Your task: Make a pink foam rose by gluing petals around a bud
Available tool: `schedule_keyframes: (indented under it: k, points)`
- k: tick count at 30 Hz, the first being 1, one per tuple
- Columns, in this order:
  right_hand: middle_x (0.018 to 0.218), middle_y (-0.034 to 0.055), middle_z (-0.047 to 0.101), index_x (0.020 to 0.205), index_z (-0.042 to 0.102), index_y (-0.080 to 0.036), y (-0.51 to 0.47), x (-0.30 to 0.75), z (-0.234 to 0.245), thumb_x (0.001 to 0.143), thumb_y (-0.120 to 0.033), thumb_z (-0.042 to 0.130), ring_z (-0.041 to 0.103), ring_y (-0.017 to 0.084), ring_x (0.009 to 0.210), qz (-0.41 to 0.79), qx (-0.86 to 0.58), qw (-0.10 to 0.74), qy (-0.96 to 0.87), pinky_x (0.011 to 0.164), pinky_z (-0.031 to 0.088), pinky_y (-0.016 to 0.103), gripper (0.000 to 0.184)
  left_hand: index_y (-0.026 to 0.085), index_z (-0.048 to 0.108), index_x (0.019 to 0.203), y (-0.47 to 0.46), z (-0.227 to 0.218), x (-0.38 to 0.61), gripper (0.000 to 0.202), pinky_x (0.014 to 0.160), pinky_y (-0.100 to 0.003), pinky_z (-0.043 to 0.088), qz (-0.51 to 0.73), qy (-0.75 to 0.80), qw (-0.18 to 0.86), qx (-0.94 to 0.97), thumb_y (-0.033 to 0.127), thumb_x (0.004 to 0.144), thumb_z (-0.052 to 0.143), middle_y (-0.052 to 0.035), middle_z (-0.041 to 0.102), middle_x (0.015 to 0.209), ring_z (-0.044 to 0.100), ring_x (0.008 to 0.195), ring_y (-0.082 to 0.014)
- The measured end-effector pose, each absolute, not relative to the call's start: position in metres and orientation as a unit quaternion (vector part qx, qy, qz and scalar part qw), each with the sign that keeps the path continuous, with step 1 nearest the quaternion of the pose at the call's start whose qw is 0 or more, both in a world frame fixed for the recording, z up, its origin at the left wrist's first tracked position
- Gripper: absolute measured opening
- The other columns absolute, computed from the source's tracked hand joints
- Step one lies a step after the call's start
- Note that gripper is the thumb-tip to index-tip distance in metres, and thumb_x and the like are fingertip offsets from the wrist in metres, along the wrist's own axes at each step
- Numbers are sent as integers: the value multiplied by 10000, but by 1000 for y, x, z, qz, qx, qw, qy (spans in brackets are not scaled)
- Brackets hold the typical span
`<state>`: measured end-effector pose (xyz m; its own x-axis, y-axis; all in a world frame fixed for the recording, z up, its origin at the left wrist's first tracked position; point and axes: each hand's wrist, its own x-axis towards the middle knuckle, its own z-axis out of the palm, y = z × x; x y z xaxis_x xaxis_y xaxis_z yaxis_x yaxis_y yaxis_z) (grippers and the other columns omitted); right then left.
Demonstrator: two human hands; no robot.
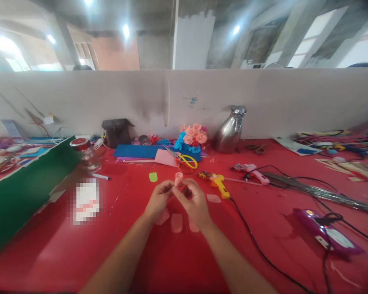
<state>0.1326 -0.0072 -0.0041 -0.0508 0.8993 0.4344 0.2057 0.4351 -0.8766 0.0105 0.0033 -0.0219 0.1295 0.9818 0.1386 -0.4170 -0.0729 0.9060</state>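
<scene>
In the head view, gripping a small rolled pink bud (pixel 178 178) upright, over the middle of the red table (pixel 116 261). Pinching it at its lower part with the closed fingertips of the left hand (pixel 160 199) and the right hand (pixel 195 203), set close together. Cannot tell the exact contact of each finger. On the near side, see three loose pink pieces (pixel 176 223), with the outer two partly covered by the hands. Just beyond the left hand, see a lime-green piece (pixel 153 177). Near the right hand, see another pink piece (pixel 214 198), then a yellow glue gun (pixel 220 184) and, farther right, a pink glue gun (pixel 254 171). Farther off, see yellow-handled scissors (pixel 188 160) by a pink sheet (pixel 164 158) and a blue sheet (pixel 131 151), with a bunch of flowers (pixel 195 136) beyond and a steel jug (pixel 228 132) to the right. On the left, see a lidded jar (pixel 86 153) beside a green board (pixel 33 188), near a pen (pixel 101 176).
</scene>
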Motion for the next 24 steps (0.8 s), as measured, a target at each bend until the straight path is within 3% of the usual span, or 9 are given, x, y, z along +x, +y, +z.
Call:
schedule_keyframes:
  k: [14, 19, 24]
  points:
    - [883, 28, 592, 848, 636, -208, -9, 136, -2, 819, -258, 568, 562, 137, 745, 275, -411, 549, -674, 632, 444, 250, 90, 166, 621, 775, 3, -23, 10, 97, 780, -264, 393, 575, 305, 582, 486, 255, 738, 629, -3, 602, 743, 537, 764, -127]
    - [913, 42, 641, 1004, 608, -208, -2, 139, -8, 820, -258, 540, 580, 141, 713, 311, -444, 538, -645, 626, 453, 262, 202, 161, 574, 697, 8, -19, 0, 103, 686, -230, 367, 592, 354, 533, 490, 244, 757, 591, 12, 535, 648, 475, 654, -100]
    - [802, 21, 677, 823, 652, -197, 4, 140, -12, 768, -210, 567, 589, 148, 693, 339, -476, 426, -690, 665, 448, 282, 102, 178, 550, 721, 18, -18, -16, 60, 650, -220, 346, 632, 367, 503, 462, 204, 775, 545, 19, 499, 666, 436, 628, -89]
